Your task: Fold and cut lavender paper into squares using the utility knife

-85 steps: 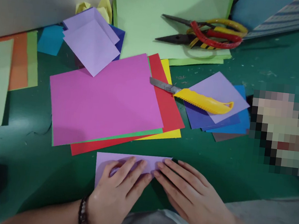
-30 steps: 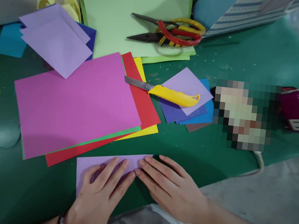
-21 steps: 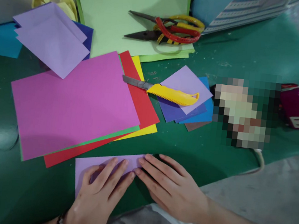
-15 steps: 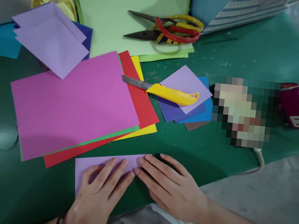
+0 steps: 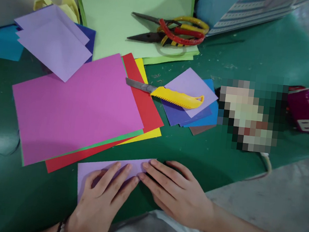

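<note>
Item, sheet of lilac paper: one, lying flat on the green tabletop at the near edge, directly before the wearer; far edge straight and running slightly uphill to the right; left corner exposed, much of the remainder covered by the hands, so whether it is folded beneath them cannot be made out.

Item, left hand: palm down on the sheet, fingers parted and a little bent, tips pressed to the paper, clamped on nothing; beaded bracelet at the wrist.

Item, right hand: laid low and flat from the right, fingers extended and mostly close together, foremost tips resting on the sheet's right end, just beside the left hand's tips.

Item, magenta sheet: large, beyond the lilac one, topmost over green, red and yellow layers.

Item, utility knife: yellow handle, blade bared and pointing left across the magenta and red layers; handle over a lilac square, itself upon blue paper.

Item, hand tools: dark-tipped, red and yellow handles overlapping, upon pale green sheets.

Item, purple box: far right.
</note>
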### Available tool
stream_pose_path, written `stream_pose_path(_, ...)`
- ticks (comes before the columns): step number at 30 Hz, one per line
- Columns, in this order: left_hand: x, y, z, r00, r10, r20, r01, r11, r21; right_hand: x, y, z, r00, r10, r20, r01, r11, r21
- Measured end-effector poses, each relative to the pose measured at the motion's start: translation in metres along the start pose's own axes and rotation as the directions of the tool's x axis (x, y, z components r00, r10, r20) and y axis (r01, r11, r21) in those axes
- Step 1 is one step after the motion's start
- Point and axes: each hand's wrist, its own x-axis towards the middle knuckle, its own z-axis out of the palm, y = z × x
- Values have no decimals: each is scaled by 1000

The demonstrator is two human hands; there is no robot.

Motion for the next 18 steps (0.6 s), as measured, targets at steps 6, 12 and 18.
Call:
stream_pose_path(6, -1, 0, 0, 1000, -10, 14, 10, 1000, -10, 5, -1, -2, 996, 79, -31, -78, 996, 52)
stream_pose_path(12, -1, 0, 0, 1000, -4, 11, 5, 1000, -18, 4, 0, -3, 992, 104, -73, -98, 992, 83)
stream_pose_path(18, -2, 1, -2, 999, 11, 50, -12, 1000, 22, 0, -2, -4, 980, 149, -129, -136, 985, 103)
